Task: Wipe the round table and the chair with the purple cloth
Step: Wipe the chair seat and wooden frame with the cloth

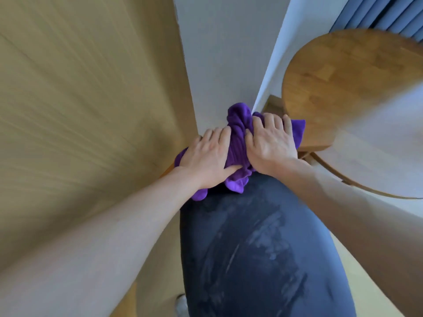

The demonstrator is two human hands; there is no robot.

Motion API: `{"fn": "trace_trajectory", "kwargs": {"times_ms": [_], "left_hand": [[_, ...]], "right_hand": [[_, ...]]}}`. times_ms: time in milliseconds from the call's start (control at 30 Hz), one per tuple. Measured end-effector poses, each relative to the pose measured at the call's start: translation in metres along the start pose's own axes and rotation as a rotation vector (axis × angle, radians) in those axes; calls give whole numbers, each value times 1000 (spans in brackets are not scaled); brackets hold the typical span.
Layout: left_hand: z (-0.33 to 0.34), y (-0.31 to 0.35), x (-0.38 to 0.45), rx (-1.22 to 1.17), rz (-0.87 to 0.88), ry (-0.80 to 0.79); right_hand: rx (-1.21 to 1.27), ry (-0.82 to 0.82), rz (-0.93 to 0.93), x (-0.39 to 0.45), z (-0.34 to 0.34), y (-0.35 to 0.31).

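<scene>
The purple cloth (pixel 238 133) lies bunched at the far end of the chair's dark padded seat (pixel 251 248), which shows pale wipe streaks. My left hand (pixel 206 156) presses flat on the cloth's left part, fingers straight and thumb lying along it. My right hand (pixel 270 143) covers the cloth's right part, fingers bent over it and thumb dug into a fold. The round wooden table (pixel 343 76) stands to the right, just beyond my right hand; its near part is washed out by glare.
A wood-panelled wall (pixel 91 88) fills the left side, close to the chair. A white wall corner (pixel 224 53) rises right behind the cloth. Blue curtains (pixel 377 12) hang behind the table. The picture is blurred by motion.
</scene>
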State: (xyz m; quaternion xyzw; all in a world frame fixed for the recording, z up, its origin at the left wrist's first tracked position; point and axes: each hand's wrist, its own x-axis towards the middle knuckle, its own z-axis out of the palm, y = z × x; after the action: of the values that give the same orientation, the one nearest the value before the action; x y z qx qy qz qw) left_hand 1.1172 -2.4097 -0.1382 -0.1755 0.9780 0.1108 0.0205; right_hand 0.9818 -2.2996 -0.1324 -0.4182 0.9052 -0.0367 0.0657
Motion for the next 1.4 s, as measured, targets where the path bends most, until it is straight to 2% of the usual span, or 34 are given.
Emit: {"fn": "trace_trajectory", "kwargs": {"times_ms": [267,467,633,733,800,900,1033,1233,1400], "left_hand": [[0,-53,-113,-270,-328,-31],[-12,-51,-169,-330,-536,-163],[-40,-38,-231,-498,-739,-167],[-45,-23,-270,-683,-862,-77],[-43,-10,-294,-850,-918,44],[-32,10,-325,-1077,-956,257],[-13,39,-355,-1248,-982,458],[15,91,-384,-1354,-1084,656],[39,139,-398,-1306,-1260,800]], "right_hand": [[-60,-68,-201,-23,18,-123],[-41,-104,-369,-56,30,-169],[67,-259,-523,-90,31,-201],[156,-365,-563,-107,31,-216],[226,-408,-585,-118,31,-225],[287,-463,-628,-133,26,-234],[286,-479,-685,-147,17,-240],[259,-460,-790,-185,8,-241],[358,-319,-850,-227,11,-238]]}}
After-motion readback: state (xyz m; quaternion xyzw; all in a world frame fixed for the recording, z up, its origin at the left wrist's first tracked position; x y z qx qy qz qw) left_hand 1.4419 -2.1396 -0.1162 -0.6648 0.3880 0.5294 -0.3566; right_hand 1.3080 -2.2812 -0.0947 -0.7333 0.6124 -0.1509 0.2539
